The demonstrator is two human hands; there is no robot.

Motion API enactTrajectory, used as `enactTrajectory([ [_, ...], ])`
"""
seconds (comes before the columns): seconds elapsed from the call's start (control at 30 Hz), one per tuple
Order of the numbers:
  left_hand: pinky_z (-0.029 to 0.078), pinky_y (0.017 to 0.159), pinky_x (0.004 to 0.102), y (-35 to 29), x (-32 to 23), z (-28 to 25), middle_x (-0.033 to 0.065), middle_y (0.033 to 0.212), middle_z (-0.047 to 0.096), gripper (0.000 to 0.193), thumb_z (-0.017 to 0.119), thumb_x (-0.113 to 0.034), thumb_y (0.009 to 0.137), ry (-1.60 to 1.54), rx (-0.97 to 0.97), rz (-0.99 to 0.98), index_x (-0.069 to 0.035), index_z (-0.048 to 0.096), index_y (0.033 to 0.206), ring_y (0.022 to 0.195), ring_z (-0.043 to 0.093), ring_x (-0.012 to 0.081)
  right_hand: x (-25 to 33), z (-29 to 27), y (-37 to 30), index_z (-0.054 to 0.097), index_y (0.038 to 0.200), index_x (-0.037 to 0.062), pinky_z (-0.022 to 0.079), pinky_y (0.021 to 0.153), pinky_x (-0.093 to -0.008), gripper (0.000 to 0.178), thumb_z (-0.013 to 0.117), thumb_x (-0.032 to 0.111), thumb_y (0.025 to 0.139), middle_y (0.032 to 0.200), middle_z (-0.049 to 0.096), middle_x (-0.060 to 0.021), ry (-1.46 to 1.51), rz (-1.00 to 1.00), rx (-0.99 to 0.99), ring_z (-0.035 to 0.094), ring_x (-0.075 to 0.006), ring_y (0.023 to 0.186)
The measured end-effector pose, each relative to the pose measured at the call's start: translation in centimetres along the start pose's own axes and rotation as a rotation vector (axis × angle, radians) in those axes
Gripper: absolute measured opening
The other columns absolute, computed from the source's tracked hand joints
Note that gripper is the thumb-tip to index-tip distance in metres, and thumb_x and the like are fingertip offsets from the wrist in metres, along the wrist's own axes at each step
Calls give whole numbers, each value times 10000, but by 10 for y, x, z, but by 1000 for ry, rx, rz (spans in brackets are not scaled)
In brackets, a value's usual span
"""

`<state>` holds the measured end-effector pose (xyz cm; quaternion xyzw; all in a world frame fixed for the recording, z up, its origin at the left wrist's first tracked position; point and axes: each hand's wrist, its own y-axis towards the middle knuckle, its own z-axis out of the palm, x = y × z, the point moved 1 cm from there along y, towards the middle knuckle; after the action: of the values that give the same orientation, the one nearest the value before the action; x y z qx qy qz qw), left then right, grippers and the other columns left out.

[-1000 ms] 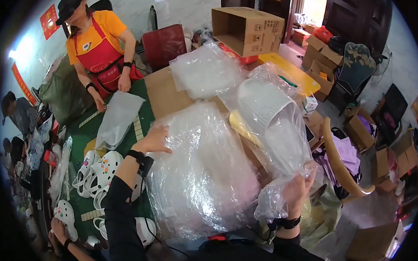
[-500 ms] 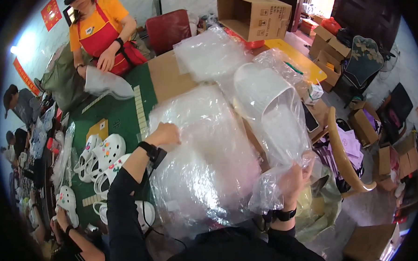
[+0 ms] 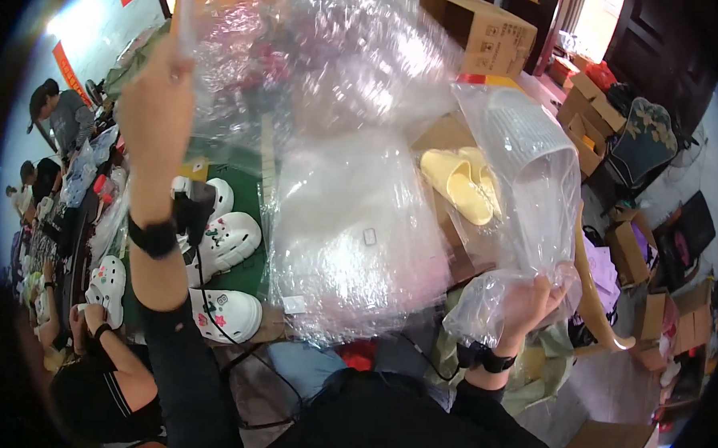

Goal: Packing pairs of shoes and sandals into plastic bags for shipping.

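My left hand [image 3: 157, 107] is raised at the upper left, its fingers closed on the edge of a clear plastic bag [image 3: 334, 55] that spreads across the top of the view. Below that bag lies a stack of clear plastic bags [image 3: 359, 216]. At the right my right hand [image 3: 536, 304] grips the gathered neck of another clear bag [image 3: 547, 232], which has white slippers [image 3: 531, 131] inside. Pale yellow slippers [image 3: 461, 184] lie between this bag and the stack. White clogs with colourful charms [image 3: 228, 238] sit left of the stack.
A green tabletop [image 3: 248, 187] shows beneath the clogs. An open cardboard box [image 3: 495, 42] stands at the back, and a curved wooden armrest [image 3: 592, 290] rises at the right. Near the left edge a person's hands [image 3: 90, 320] hold another white clog [image 3: 108, 285].
My left hand has lifted a clear bag up and away from the stack, toward the upper left. The yellow slippers have come into sight. My right hand keeps its grip on the bagged slippers.
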<state>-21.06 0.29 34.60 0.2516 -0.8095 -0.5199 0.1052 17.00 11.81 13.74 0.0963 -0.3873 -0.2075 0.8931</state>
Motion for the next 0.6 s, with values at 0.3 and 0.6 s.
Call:
enactTrajectory([
  [0.3,499,751,377,-210,-78,35,175,1181,572,113,575,-105,758,-160,404,371,-94,581,870,962,593,310,-26,-46,-12,447,1195,29,453,679,-233,372,517,11,830,1008,557,-49,-279,-42,-90,537,-110,863],
  [0.6,445,894,470,-322,-103,61,222,1271,481,252,571,-108,773,-446,1425,433,-49,554,1017,1108,505,426,-9,-18,-23,422,1244,28,398,772,-231,438,509,-28,819,1059,520,-25,-53,18,5,499,-94,888],
])
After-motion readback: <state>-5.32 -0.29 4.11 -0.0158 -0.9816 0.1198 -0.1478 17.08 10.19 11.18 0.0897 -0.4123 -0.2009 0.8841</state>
